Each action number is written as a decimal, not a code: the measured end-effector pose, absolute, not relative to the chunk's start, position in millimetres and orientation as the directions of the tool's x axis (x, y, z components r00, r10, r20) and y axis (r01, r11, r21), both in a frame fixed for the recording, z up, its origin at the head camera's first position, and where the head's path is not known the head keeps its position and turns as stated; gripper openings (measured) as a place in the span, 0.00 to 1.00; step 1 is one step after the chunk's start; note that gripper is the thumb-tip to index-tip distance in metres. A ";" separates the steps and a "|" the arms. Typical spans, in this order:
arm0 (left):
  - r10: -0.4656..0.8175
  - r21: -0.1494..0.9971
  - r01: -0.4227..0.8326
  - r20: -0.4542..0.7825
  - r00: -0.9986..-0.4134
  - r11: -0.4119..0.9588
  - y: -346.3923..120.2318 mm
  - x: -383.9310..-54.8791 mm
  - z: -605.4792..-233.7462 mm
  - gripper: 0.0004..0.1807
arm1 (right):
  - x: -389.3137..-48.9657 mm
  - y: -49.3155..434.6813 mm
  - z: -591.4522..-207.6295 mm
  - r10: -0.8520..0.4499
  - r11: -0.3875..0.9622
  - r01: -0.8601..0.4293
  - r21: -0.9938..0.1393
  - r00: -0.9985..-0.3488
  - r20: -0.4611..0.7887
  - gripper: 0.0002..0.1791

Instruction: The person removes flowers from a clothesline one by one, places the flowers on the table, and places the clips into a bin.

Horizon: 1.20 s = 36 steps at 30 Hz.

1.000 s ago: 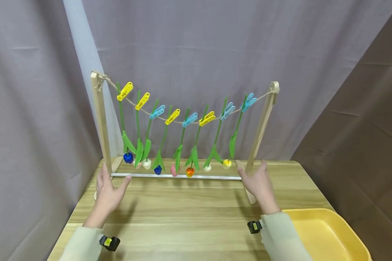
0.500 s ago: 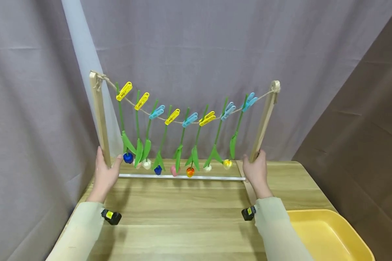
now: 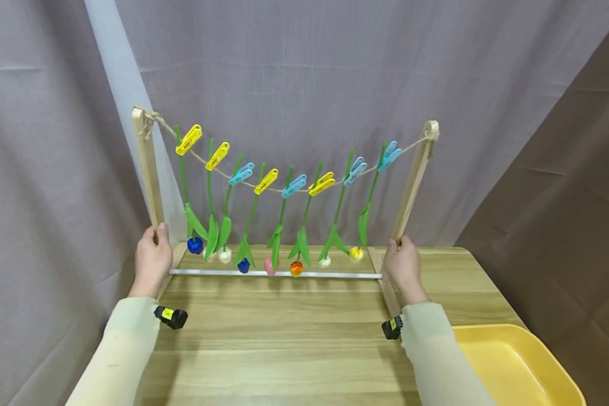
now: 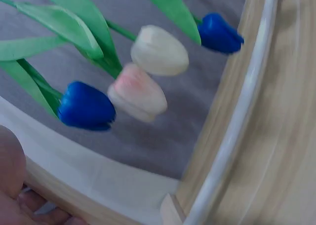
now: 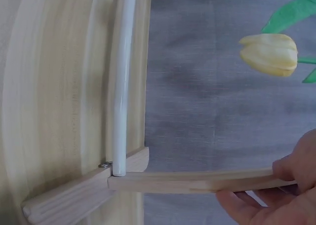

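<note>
A wooden frame has a left post (image 3: 149,169), a right post (image 3: 412,189) and a white rod (image 3: 335,275) across its base. Twine (image 3: 412,146) sags between the post tops. Yellow clothespins (image 3: 189,140) and light blue clothespins (image 3: 355,172) hold several artificial tulips upside down on it, among them a blue tulip (image 3: 195,246), an orange tulip (image 3: 296,269) and a yellow tulip (image 5: 269,55). My left hand (image 3: 152,262) grips the left post low down, thumb on the near side. Around the lower right post, my right hand (image 3: 405,269) curls its fingers (image 5: 237,207).
The frame's feet (image 3: 389,296) are at the back of a wood-grain table (image 3: 279,349). A yellow tray (image 3: 510,361) lies at the front right. Grey curtains (image 3: 304,67) hang close behind the table and along its left side.
Both hands were spread beside the bottoms of the posts; they have moved up slightly and closed round them. The posts have spread slightly apart in the head view; the tulips still hang on the twine.
</note>
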<state>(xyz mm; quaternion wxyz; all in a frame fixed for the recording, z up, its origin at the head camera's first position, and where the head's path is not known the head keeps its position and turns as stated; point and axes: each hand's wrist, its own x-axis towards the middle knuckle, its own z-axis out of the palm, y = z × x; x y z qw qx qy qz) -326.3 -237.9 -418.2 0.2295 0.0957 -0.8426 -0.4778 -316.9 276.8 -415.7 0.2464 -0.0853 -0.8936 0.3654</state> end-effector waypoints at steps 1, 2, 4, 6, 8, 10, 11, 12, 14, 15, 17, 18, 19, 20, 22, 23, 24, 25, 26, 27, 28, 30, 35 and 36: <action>-0.382 0.837 0.049 0.301 -0.874 0.545 -238.8 -327.2 -419.0 0.32 | -317.2 276.7 -415.1 0.326 0.733 -0.023 -0.679 -0.865 0.382 0.14; -0.385 0.819 0.042 0.313 -0.868 0.572 -239.7 -328.0 -419.9 0.32 | -317.5 276.4 -414.8 0.323 0.743 -0.017 -0.669 -0.866 0.381 0.14; -0.397 0.779 0.032 0.354 -0.847 0.626 -241.1 -329.1 -422.1 0.30 | -318.2 276.2 -415.0 0.320 0.762 -0.003 -0.647 -0.868 0.380 0.14; -0.406 0.747 0.021 0.385 -0.829 0.665 -241.6 -330.0 -423.9 0.28 | -318.6 275.9 -415.7 0.329 0.768 0.013 -0.640 -0.866 0.377 0.14; -0.411 0.729 0.020 0.408 -0.815 0.684 -242.0 -331.4 -426.5 0.28 | -319.8 275.7 -417.0 0.335 0.775 0.022 -0.632 -0.862 0.381 0.14; -0.413 0.727 0.018 0.409 -0.814 0.686 -242.0 -332.6 -428.3 0.28 | -320.3 275.4 -417.8 0.342 0.783 0.031 -0.621 -0.856 0.387 0.14; -0.414 0.729 0.015 0.407 -0.814 0.685 -241.7 -332.9 -428.7 0.28 | -320.5 275.4 -418.0 0.342 0.784 0.032 -0.620 -0.856 0.388 0.14; -0.417 0.727 0.013 0.408 -0.812 0.686 -241.7 -333.5 -429.2 0.28 | -320.8 275.5 -418.1 0.338 0.789 0.030 -0.614 -0.855 0.392 0.14; -0.422 0.725 0.010 0.412 -0.808 0.689 -241.9 -334.2 -429.6 0.28 | -321.6 275.7 -417.8 0.334 0.793 0.027 -0.608 -0.855 0.397 0.15; -0.423 0.723 0.009 0.415 -0.805 0.691 -241.9 -334.4 -429.6 0.28 | -321.9 275.6 -417.3 0.331 0.793 0.024 -0.608 -0.855 0.399 0.15; -0.427 0.717 0.010 0.426 -0.798 0.697 -242.2 -335.0 -429.9 0.28 | -322.7 275.5 -416.8 0.330 0.790 0.021 -0.613 -0.857 0.397 0.15; -0.428 0.716 0.010 0.429 -0.795 0.698 -242.6 -335.4 -430.3 0.28 | -323.1 275.3 -416.8 0.331 0.787 0.022 -0.617 -0.858 0.392 0.16; -0.430 0.716 0.009 0.428 -0.795 0.698 -242.8 -335.7 -430.7 0.28 | -323.4 275.0 -417.0 0.334 0.783 0.022 -0.622 -0.858 0.390 0.16; -0.431 0.716 0.007 0.428 -0.794 0.698 -243.1 -336.1 -431.3 0.28 | -323.7 274.8 -417.5 0.337 0.780 0.025 -0.625 -0.859 0.386 0.16; -0.432 0.717 0.010 0.431 -0.792 0.697 -243.2 -336.9 -432.2 0.28 | -324.1 274.2 -418.4 0.346 0.778 0.033 -0.628 -0.856 0.384 0.16; -0.433 0.718 0.011 0.432 -0.791 0.696 -243.2 -337.3 -432.4 0.28 | -324.2 274.1 -419.0 0.350 0.780 0.035 -0.625 -0.853 0.388 0.15; -0.434 0.719 0.013 0.434 -0.789 0.695 -243.2 -337.8 -432.8 0.28 | -324.5 274.0 -419.7 0.352 0.783 0.035 -0.621 -0.848 0.396 0.15; -0.434 0.719 0.014 0.436 -0.788 0.695 -243.2 -338.2 -432.9 0.28 | -324.7 273.9 -420.0 0.354 0.786 0.034 -0.617 -0.843 0.405 0.15; -0.434 0.719 0.016 0.437 -0.788 0.695 -243.3 -338.5 -433.0 0.28 | -324.9 273.7 -420.3 0.355 0.792 0.035 -0.610 -0.839 0.413 0.14; -0.434 0.719 0.016 0.437 -0.788 0.695 -243.2 -338.8 -433.0 0.28 | -325.0 273.6 -420.6 0.354 0.797 0.033 -0.603 -0.834 0.423 0.14; -0.434 0.719 0.015 0.435 -0.789 0.695 -243.2 -339.2 -433.2 0.29 | -325.1 273.3 -420.6 0.353 0.801 0.031 -0.597 -0.831 0.430 0.14; -0.434 0.718 0.015 0.438 -0.787 0.696 -243.2 -339.5 -433.3 0.28 | -325.5 273.2 -420.6 0.348 0.806 0.027 -0.591 -0.829 0.437 0.14; -0.435 0.716 0.022 0.448 -0.781 0.698 -243.1 -339.7 -433.6 0.27 | -326.1 273.2 -419.0 0.345 0.803 0.031 -0.595 -0.838 0.422 0.15; -0.435 0.716 0.023 0.449 -0.780 0.698 -243.2 -339.7 -433.6 0.27 | -326.2 273.2 -418.6 0.344 0.803 0.030 -0.595 -0.839 0.421 0.15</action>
